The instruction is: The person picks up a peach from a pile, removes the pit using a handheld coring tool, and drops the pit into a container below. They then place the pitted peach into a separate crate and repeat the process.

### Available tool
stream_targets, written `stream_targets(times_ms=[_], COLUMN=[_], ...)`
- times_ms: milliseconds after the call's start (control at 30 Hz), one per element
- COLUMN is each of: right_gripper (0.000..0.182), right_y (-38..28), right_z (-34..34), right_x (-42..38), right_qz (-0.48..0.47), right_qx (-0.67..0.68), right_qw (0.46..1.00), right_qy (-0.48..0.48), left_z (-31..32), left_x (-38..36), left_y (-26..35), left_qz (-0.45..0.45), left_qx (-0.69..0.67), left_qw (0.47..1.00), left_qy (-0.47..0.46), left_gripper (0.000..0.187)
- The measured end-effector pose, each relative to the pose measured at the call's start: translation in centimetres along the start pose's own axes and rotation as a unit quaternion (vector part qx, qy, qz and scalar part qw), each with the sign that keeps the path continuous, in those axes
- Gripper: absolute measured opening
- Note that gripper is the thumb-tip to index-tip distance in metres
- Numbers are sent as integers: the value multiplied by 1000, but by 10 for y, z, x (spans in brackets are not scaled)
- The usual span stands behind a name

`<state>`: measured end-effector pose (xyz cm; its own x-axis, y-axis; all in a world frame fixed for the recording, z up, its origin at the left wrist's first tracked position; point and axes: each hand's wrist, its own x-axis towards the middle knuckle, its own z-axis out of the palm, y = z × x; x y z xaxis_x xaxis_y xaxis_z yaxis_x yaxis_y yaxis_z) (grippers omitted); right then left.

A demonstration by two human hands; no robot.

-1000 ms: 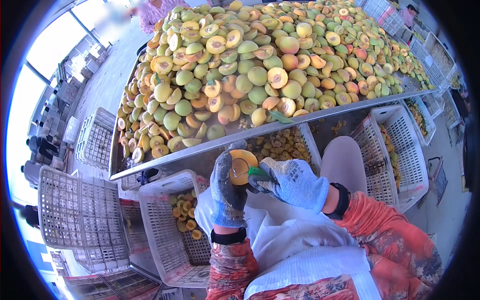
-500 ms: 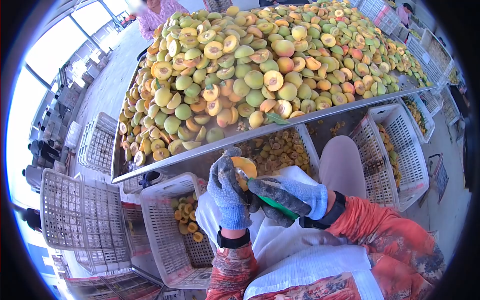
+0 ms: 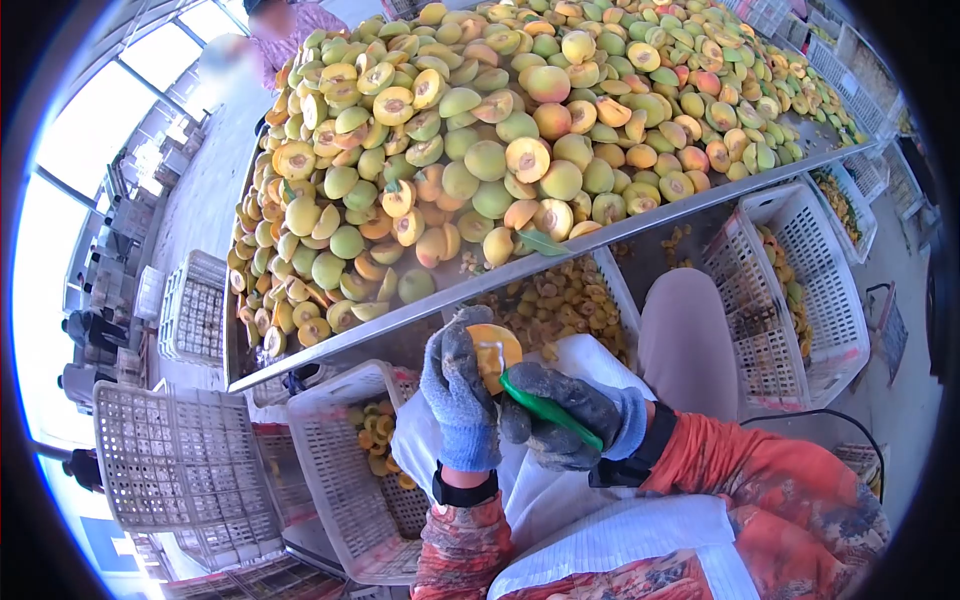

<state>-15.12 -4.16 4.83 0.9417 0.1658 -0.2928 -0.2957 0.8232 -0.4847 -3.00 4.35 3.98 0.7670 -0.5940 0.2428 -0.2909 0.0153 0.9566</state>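
Both hands wear blue knit gloves with dark, soiled palms. My left hand [image 3: 459, 385] is closed around a halved yellow peach [image 3: 499, 352], its cut face turned toward my other hand. In my right hand [image 3: 575, 415] is a green-handled pitting knife [image 3: 548, 408], gripped along the handle. Its thin metal end overlaps the middle of the peach's cut face. Both hands are close together above the white apron [image 3: 535, 505] on my lap. Just beyond them, a large pile of whole and halved peaches [image 3: 460, 185] covers a metal-edged table [image 3: 420, 312].
A white crate [image 3: 325, 470] with peach halves stands at my left, near stacked crates [image 3: 180, 450]. Below the table edge lies a bin of peach scraps [image 3: 570, 300]. More crates [image 3: 810, 290] stand at right. Across the table is a person in a patterned top [image 3: 290, 40].
The view has shifted slightly. The peach half's cut face now shows more toward me, and the knife's metal end has moved across it. Both hands keep their holds.
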Motion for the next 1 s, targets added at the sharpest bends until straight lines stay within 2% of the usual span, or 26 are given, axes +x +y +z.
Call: stream_targets(times_ms=[67, 133, 200, 233, 267, 300, 333, 367, 400, 433, 467, 500, 533, 567, 600, 633, 667, 700, 733, 767, 800, 833, 867, 933, 967, 1000], right_gripper=[54, 53, 50, 50, 50, 49, 49, 50, 50, 44, 44, 41, 41, 43, 43, 42, 41, 39, 39, 38, 37, 39, 39, 46, 46, 39], right_y=[4, 1, -13, -17, -20, -23, -28, -36, -41, -39, -33, -22, -18, -21, -23, -26, -29, -30, -34, -38, -38, -30, -31, -30, -31, -32], right_z=[-7, -9, -6, -6, -5, -6, -11, -19, -30, -53, -73, -90, -98, -94, -94, -95, -96, -96, -95, -93, -94, -102, -107, -109, -108, -106], right_x=[8, 10, 5, 4, 4, 5, 5, 5, 6, 9, 12, 14, 18, 16, 15, 14, 12, 11, 6, 1, -3, -6, -9, -14, -15, -16], right_qz=[-6, -13, 46, 45, -40, -125, -130, -94, -57, -33, -36, -133, -221, -175, -175, -148, -123, -137, -140, -140, -139, -157, -158, -113, -111, -142], right_qx=[-33, -64, -27, -28, -81, -131, -128, -121, -113, -200, -194, -431, -636, -645, -644, -635, -625, -656, -654, -634, -612, -609, -606, -618, -617, -604], right_qw=[999, 998, 998, 999, 996, 983, 983, 982, 975, 957, 958, 851, 672, 665, 666, 683, 700, 668, 667, 695, 723, 715, 715, 727, 728, 729], right_qy=[14, 27, 13, 11, 24, 36, 34, 110, 184, 209, 207, 268, 308, 335, 333, 328, 324, 325, 330, 308, 287, 304, 311, 278, 278, 289], left_z=[-2, -4, -5, -9, -16, -33, -51, -69, -95, -133, -168, -176, -179, -173, -162, -147, -119, -90, -76, -59, -47, -26, -4, 7, 1, -14], left_x=[1, 1, 5, 9, 15, 22, 23, 22, 20, 18, 17, 26, 35, 50, 74, 102, 128, 154, 182, 205, 227, 234, 232, 239, 242, 248], left_y=[-1, -7, -7, -12, -12, -3, -6, -5, -31, -39, -62, -60, -59, -60, -63, -64, -57, -49, -67, -76, -95, -104, -86, -111, -117, -120], left_qz=[-2, -75, -45, -67, -87, -184, -163, -156, -21, -139, -109, -57, -2, -2, -66, -124, -149, -174, -143, -141, -104, 31, 34, 110, 108, -31], left_qx=[42, -51, 18, -30, -77, -145, -159, -108, 112, 29, 239, 410, 564, 565, 333, 76, 76, 77, 97, 167, 253, 388, 503, 568, 568, 333], left_qw=[999, 996, 999, 997, 989, 967, 969, 969, 977, 975, 959, 907, 825, 823, 936, 980, 977, 974, 979, 970, 959, 918, 863, 815, 815, 941], left_qy=[-26, -16, -18, 39, 96, 101, 93, 156, 179, 172, 111, 79, 47, 47, 96, 137, 129, 120, 110, 110, 76, 80, 26, 21, 19, 44], left_gripper=[34, 37, 40, 40, 40, 39, 38, 38, 33, 26, 24, 23, 24, 24, 24, 24, 24, 24, 25, 29, 44, 61, 70, 57, 57, 50])
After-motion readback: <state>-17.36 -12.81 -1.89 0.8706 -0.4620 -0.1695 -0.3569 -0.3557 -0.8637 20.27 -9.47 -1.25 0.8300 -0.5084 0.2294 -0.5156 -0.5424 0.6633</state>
